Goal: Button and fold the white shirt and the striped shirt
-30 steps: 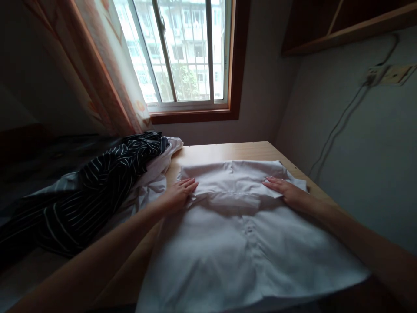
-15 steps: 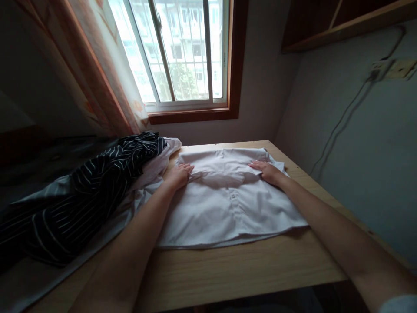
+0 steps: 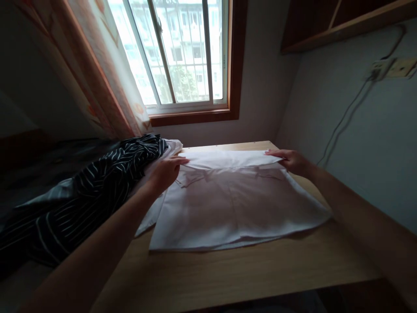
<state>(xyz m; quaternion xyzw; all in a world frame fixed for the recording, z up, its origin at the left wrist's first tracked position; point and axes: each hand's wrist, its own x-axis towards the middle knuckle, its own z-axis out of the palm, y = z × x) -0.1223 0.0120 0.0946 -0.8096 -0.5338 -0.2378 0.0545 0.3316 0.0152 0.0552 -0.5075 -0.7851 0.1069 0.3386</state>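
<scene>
A white shirt (image 3: 224,204) lies spread on the wooden table (image 3: 228,274), its lower hem toward the near edge. Its far part is a folded band, raised a little above the rest. My left hand (image 3: 169,170) pinches the left end of this band, thumb and fingers closed on the cloth. At the band's right end my right hand (image 3: 290,161) grips the other corner, fingertips on top of the fabric. Folds of cloth show just below the band.
A black striped garment (image 3: 107,182) is heaped at the left, over paler cloth. Behind the table are a window (image 3: 182,56) and a curtain (image 3: 97,65). A cable (image 3: 342,113) hangs on the right wall below a shelf (image 3: 352,26).
Both hands have moved apart, from lying on the shirt to gripping its far band at the ends. The band is now lifted and pulled straight, and the shirt's lower part is spread wider.
</scene>
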